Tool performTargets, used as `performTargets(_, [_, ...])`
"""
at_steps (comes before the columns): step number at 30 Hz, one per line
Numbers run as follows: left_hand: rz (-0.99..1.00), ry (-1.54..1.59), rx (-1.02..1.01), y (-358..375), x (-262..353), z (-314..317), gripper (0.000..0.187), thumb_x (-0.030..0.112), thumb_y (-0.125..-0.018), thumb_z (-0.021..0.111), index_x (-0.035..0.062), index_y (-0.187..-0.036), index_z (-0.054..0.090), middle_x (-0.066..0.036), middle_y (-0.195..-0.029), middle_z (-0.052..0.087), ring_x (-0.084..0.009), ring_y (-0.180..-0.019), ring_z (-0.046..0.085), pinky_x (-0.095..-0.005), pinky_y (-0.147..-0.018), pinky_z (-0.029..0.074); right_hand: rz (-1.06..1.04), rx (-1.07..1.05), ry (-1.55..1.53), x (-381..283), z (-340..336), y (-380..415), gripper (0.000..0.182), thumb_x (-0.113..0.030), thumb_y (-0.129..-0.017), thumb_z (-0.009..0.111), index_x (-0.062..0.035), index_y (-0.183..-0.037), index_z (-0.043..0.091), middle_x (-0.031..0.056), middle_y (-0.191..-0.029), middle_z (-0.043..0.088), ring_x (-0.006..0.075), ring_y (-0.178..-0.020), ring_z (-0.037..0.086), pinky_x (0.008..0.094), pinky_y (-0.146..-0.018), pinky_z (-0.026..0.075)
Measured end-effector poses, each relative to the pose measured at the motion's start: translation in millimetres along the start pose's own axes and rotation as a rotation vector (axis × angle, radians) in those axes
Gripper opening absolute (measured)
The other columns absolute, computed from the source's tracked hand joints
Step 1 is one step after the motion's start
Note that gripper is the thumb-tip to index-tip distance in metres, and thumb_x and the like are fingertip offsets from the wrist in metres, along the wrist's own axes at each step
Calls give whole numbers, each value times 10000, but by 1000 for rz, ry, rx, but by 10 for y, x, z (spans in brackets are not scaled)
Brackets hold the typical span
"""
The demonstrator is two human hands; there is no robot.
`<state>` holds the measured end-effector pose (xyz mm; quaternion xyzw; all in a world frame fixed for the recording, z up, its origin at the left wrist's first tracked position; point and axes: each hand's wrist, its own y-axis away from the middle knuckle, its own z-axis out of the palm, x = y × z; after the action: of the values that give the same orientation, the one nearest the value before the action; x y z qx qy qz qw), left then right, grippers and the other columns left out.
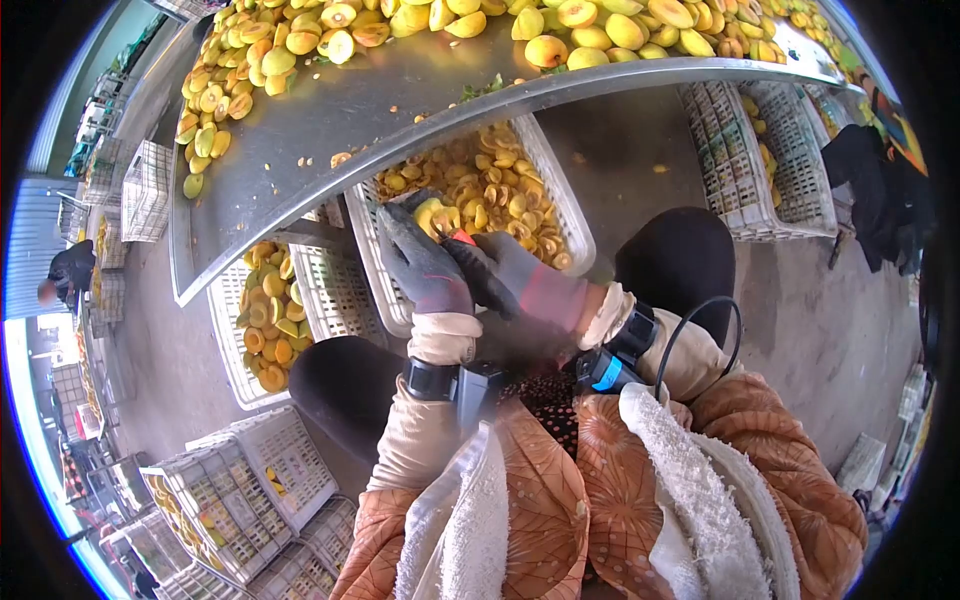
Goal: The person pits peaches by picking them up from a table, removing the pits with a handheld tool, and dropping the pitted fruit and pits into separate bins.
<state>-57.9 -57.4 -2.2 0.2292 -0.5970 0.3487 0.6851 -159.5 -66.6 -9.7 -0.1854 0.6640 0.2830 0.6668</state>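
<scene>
The left hand point(425, 265), in a dark grey glove, was curled around a yellow fruit point(432, 214), its fingers closed over the top of it. The right hand point(510, 278), gloved the same way, was pressed close against the left, and its fingers pinched a small red-handled tool point(461, 238) whose tip met the fruit; the blade itself was too hidden to make out. Both hands were held above the near end of a white plastic crate point(570, 225) filled with cut fruit halves point(490, 185), just under the edge of a metal table point(330, 130). A heap of whole yellow fruit point(600, 25) lay along the far side of that table, with more spread toward its left end. A 2nd white crate point(232, 330) with fruit pieces sat under the table to the left, and another crate point(770, 150) stood to the right, only partly filled. Each wrist wore a black band, the right one with a cable looping from it. White towels point(690, 490) lay over the person's orange patterned lap. Another person point(70, 272) stood far off at the left edge.
</scene>
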Motion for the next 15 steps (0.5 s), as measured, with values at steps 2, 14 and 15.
performTargets(2, [-315,249,-113,-79,14,-93,483,434,-952,380,-4,-1091,529,-128,-897,608,-209,-791,594,-324,-723,495,-142,14,74,-1,-4,43,413,-350,-919,513,41,-1021,597,101,-842,651,112,-763,573,298,-655,472])
performTargets(14, [-67,48,-165,-65,206,-89,583,403,-972,335,-85,-815,613,-150,-755,646,-210,-635,619,-293,-643,504,150,-562,-503,-189,-255,61,310,-300,-901,556,-64,-1103,550,-44,-789,518,32,-602,443,193,-494,343])
performTargets(15, [-63,53,-163,-51,181,-126,583,403,-972,335,-85,-815,613,-150,-755,646,-210,-635,619,-293,-643,504,-120,-473,-225,-206,-203,91,310,-308,-899,558,-69,-1096,552,-37,-790,524,33,-587,442,191,-475,336])
